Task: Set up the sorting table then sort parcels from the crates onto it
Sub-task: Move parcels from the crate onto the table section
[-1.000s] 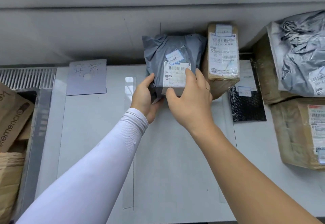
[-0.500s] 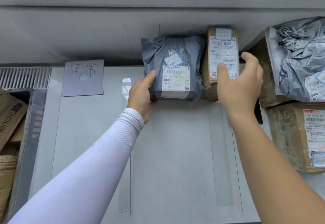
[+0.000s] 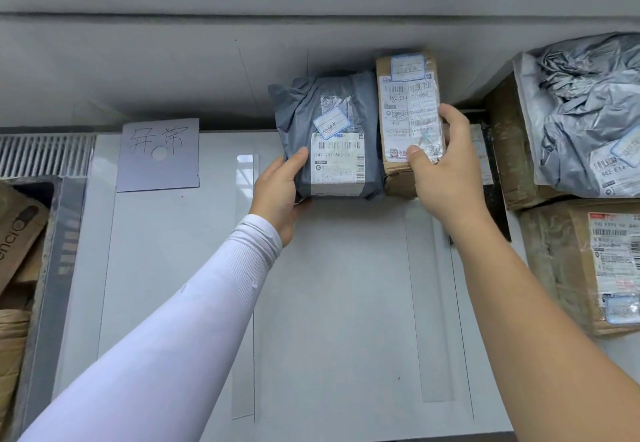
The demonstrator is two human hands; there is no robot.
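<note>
Two parcels beside the handwritten card (image 3: 158, 154): our left hand (image 3: 278, 192) cups the soft, probably light grey mailer (image 3: 329, 136); our right hand (image 3: 445, 171) pinches the stiff taped carton (image 3: 408, 119) across its sides.

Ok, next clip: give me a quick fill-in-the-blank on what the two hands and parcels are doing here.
1. The left hand holds the ____ poly-bag parcel.
2. The right hand grips the brown ____ parcel.
3. The two held parcels stand ____ each other on the white table.
4. The handwritten sign lies to the ____ of both parcels.

Missing words: grey; cardboard; beside; left
</note>
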